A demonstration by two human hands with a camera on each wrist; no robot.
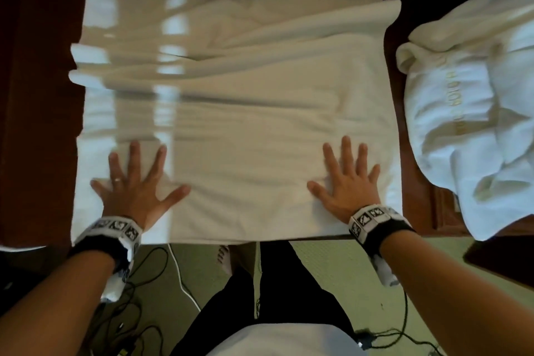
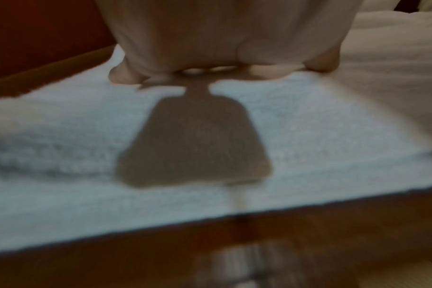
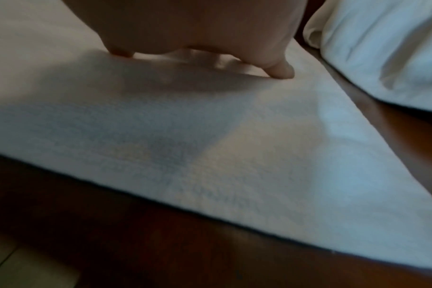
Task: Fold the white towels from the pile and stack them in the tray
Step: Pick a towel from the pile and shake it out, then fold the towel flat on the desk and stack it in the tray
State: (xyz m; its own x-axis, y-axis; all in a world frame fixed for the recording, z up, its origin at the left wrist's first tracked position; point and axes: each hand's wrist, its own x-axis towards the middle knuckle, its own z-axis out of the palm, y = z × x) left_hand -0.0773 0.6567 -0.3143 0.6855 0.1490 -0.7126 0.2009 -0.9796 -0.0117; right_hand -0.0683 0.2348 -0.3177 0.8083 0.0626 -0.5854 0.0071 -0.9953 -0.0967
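Observation:
A large white towel (image 1: 242, 113) lies spread over the dark wooden table (image 1: 40, 95), wrinkled toward its far side. My left hand (image 1: 135, 182) presses flat on its near left part with fingers spread. My right hand (image 1: 345, 179) presses flat on its near right part, fingers spread too. In the left wrist view the palm (image 2: 222, 35) rests on the towel (image 2: 308, 120) near the table's front edge. The right wrist view shows the palm (image 3: 197, 25) on the towel (image 3: 259, 155). A pile of crumpled white towels (image 1: 474, 113) lies at the right. No tray is in view.
The table's near edge (image 3: 111, 224) runs just under the towel's hem. Below it are a green floor (image 1: 332, 269), my legs and foot, and several black and white cables (image 1: 150, 277). The towel pile (image 3: 382, 48) overhangs the table's right side.

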